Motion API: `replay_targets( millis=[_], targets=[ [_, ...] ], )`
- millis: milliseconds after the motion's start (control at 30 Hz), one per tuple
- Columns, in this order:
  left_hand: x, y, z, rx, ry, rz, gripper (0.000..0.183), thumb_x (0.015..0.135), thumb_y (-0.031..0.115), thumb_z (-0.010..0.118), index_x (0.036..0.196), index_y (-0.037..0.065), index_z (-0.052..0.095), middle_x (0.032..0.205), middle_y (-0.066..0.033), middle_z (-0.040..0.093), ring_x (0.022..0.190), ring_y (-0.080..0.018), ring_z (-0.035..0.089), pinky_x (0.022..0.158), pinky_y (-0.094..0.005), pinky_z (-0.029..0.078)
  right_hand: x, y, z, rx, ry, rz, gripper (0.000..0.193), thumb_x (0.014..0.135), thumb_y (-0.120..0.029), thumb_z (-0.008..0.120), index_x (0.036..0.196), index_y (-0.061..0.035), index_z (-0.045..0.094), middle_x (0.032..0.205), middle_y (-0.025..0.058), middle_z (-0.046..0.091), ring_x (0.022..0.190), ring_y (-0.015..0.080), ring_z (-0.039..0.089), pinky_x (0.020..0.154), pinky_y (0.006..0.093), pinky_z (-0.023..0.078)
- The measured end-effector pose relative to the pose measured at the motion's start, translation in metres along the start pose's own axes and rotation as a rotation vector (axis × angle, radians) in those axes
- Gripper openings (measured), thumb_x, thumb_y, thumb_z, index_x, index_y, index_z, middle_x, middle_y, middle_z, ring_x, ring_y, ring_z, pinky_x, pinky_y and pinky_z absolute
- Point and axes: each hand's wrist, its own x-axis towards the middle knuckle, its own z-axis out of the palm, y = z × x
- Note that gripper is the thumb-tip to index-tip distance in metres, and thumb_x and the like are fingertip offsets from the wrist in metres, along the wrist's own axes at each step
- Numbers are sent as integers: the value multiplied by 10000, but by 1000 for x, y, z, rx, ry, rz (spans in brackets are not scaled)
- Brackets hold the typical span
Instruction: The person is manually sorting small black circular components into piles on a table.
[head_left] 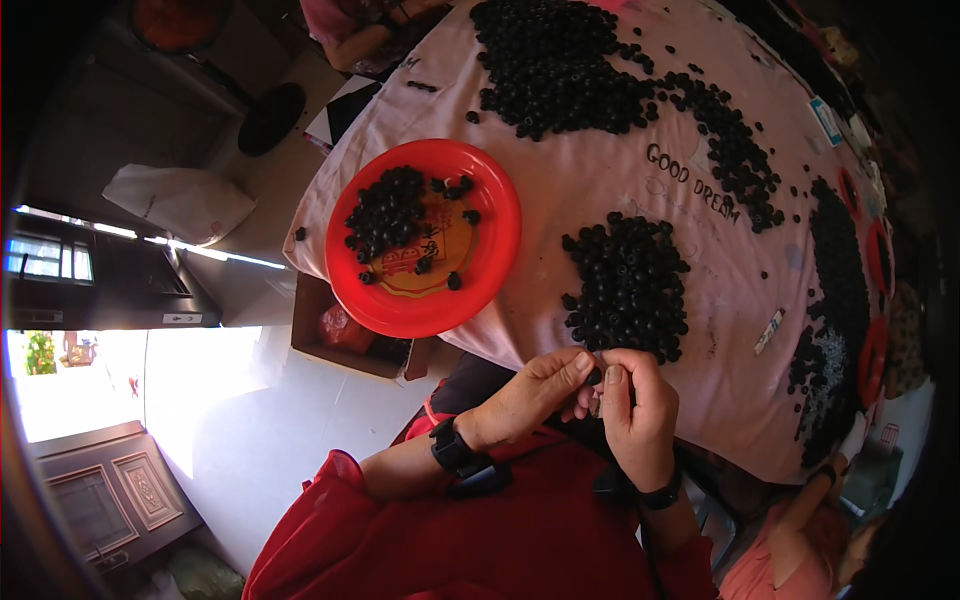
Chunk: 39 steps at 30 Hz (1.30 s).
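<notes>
Just over the table's near edge, my two hands meet with fingertips almost touching. My left hand (540,392) pinches a small round black piece (595,377) between thumb and fingers. Close against it is my right hand (642,408), its thumb and forefinger pressed together; what they hold, if anything, is too small to make out. Right beyond my hands lies a pile of similar black pieces (628,285), some showing a hole in the middle. To the left, a red round plate (497,225) holds a smaller heap of black pieces (388,208).
A pale pink cloth (570,180) covers the table. A big black heap (560,70) lies at the far side, with a trail of pieces (735,150) running right. Another dark heap (840,270) lines the right edge. Other people sit at the far left (355,40) and near right (790,550).
</notes>
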Motion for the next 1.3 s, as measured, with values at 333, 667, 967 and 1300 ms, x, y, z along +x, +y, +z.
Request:
replay_targets(
  millis=[333, 667, 967, 1300],
  targets=[
    [2, -5, -4, -145, -33, 74, 328, 1073, 338, 470, 1164, 39, 571, 965, -13, 581, 818, -94, 531, 727, -246, 458, 2, -3, -1, -14, -60, -21, 119, 928, -62, 634, 1046, -45, 641, 728, 74, 682, 610, 234, 666, 553, 349, 503],
    [-2, 4, -1, 36, -61, 63, 334, 1096, 318, 403, 1209, 46, 560, 951, -6, 572, 848, -92, 544, 762, -249, 466, 7, -5, 1, -67, 82, -25, 132, 936, -15, 596, 1059, -15, 642, 795, 135, 678, 614, 272, 654, 558, 370, 497],
    [-3, 4, -3, 85, -82, 71, 337, 1098, 322, 390, 1222, 57, 557, 946, 2, 574, 862, -81, 552, 786, -250, 473, 6, -6, 3, -151, 92, -38, 127, 928, -11, 605, 1051, -13, 639, 789, 145, 677, 629, 290, 657, 555, 380, 495],
    [-2, 1, -4, 90, -82, 51, 327, 1099, 316, 389, 1230, 67, 557, 935, 7, 583, 862, -81, 560, 785, -240, 466, 7, -4, 4, -165, 106, -54, 128, 923, -3, 611, 1048, -10, 637, 807, 149, 685, 629, 290, 664, 557, 374, 501]
  ],
)
